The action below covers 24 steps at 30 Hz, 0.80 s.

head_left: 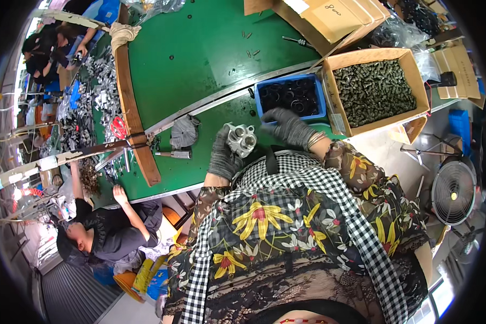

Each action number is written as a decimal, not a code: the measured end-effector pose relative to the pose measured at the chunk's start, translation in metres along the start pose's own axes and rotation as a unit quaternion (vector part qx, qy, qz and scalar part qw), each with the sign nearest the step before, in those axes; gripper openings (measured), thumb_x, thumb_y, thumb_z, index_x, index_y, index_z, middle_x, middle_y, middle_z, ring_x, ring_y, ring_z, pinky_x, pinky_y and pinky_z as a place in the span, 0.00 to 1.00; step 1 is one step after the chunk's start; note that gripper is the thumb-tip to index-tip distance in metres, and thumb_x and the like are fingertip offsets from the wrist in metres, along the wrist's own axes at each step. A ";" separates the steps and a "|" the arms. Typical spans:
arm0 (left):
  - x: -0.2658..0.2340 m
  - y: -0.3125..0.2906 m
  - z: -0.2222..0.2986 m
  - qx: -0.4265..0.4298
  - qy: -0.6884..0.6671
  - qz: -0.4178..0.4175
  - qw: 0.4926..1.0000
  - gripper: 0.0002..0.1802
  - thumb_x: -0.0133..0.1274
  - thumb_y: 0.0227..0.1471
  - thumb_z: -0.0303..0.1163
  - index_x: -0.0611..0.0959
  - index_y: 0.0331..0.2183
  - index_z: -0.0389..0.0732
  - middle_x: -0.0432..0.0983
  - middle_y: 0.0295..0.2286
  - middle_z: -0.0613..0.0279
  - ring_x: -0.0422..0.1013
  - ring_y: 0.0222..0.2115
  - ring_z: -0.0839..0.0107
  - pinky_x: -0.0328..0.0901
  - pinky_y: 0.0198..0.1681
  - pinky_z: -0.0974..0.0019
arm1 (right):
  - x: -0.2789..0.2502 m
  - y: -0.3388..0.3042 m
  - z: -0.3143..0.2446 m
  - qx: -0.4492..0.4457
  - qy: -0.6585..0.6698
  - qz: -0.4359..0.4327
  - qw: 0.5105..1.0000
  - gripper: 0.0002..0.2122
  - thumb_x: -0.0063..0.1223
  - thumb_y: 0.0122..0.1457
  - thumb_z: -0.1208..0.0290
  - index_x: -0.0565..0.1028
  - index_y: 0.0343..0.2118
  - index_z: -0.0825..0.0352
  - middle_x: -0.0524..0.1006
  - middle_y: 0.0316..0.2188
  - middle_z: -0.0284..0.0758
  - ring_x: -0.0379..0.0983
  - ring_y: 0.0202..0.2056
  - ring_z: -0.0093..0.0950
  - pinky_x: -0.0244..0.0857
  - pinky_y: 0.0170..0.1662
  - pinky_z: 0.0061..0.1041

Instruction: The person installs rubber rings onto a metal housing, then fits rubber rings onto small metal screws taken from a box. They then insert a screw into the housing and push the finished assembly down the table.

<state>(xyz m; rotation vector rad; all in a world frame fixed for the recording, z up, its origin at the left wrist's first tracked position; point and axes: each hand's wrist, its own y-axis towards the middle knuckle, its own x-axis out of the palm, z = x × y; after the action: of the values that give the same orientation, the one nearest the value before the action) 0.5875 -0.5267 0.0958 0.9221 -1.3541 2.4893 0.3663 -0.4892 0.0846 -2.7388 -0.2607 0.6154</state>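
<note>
A grey knitted glove covers my left hand (pixel 223 155), which is closed around a silver metal casting (pixel 241 140) with round bores facing up. My right hand (pixel 289 128), gloved the same way, is at the near edge of a blue bin (pixel 322 92) holding black rubber rings (pixel 296 98). Its fingers point left and look spread, and nothing shows between them. To the left of the casting, a bundled grey cloth or glove (pixel 184 133) lies on the green bench (pixel 213 121). Beside that is a tool with a grey handle (pixel 174 154).
Right of the bin stands a cardboard box (pixel 329 116) full of small dark metal parts. Another open carton (pixel 340 21) sits behind it. A wooden rail (pixel 127 97) borders the left side, where a co-worker (pixel 110 232) sits near heaped metal parts. A fan (pixel 453 191) stands right.
</note>
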 end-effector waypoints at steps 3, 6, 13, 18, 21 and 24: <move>-0.008 0.003 -0.001 0.013 -0.028 0.024 0.999 0.21 0.55 0.49 0.46 0.75 0.41 0.44 0.75 0.40 0.54 0.73 0.39 0.57 0.71 0.44 0.55 | -0.031 0.008 0.034 0.049 -0.101 0.165 0.980 0.14 0.53 0.54 0.62 0.75 0.40 0.64 0.76 0.36 0.42 0.72 0.42 0.40 0.64 0.48 0.35; -0.020 0.008 -0.001 0.022 -0.043 0.033 0.998 0.22 0.51 0.52 0.47 0.75 0.41 0.41 0.75 0.39 0.54 0.74 0.39 0.58 0.72 0.42 0.55 | -0.068 0.010 0.025 0.034 -0.221 0.222 0.949 0.12 0.51 0.55 0.64 0.75 0.38 0.65 0.75 0.38 0.43 0.72 0.42 0.41 0.64 0.48 0.37; -0.028 0.017 -0.006 0.011 -0.093 0.017 0.995 0.19 0.52 0.52 0.46 0.75 0.40 0.44 0.76 0.37 0.58 0.74 0.36 0.61 0.73 0.39 0.55 | -0.109 0.095 0.021 -0.012 -0.303 0.339 0.890 0.18 0.55 0.50 0.60 0.72 0.40 0.67 0.71 0.41 0.51 0.70 0.44 0.44 0.64 0.48 0.40; -0.035 0.015 -0.025 0.024 -0.076 0.023 0.997 0.23 0.48 0.53 0.51 0.73 0.44 0.44 0.74 0.40 0.55 0.73 0.38 0.58 0.72 0.39 0.52 | -0.169 0.181 0.043 0.034 -0.319 0.573 0.755 0.26 0.58 0.48 0.59 0.67 0.50 0.64 0.67 0.50 0.51 0.65 0.50 0.48 0.59 0.53 0.43; -0.035 0.018 -0.030 0.032 -0.086 0.045 0.995 0.25 0.49 0.52 0.51 0.72 0.46 0.44 0.73 0.42 0.55 0.72 0.40 0.58 0.72 0.40 0.52 | -0.218 0.196 0.055 0.153 -0.313 0.477 0.807 0.26 0.50 0.51 0.56 0.66 0.51 0.67 0.67 0.52 0.48 0.60 0.55 0.47 0.55 0.57 0.42; -0.033 0.007 -0.015 0.054 -0.095 0.082 0.991 0.23 0.50 0.51 0.50 0.76 0.40 0.42 0.76 0.37 0.57 0.74 0.35 0.61 0.73 0.37 0.55 | -0.219 0.238 0.073 0.232 -0.258 0.394 0.851 0.24 0.46 0.54 0.57 0.67 0.50 0.68 0.67 0.52 0.47 0.59 0.56 0.45 0.55 0.57 0.40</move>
<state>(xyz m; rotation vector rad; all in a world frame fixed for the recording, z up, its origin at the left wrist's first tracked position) 0.6041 -0.5139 0.0652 1.1395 -1.4152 2.6803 0.1639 -0.7447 0.0238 -2.0653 0.8415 1.4026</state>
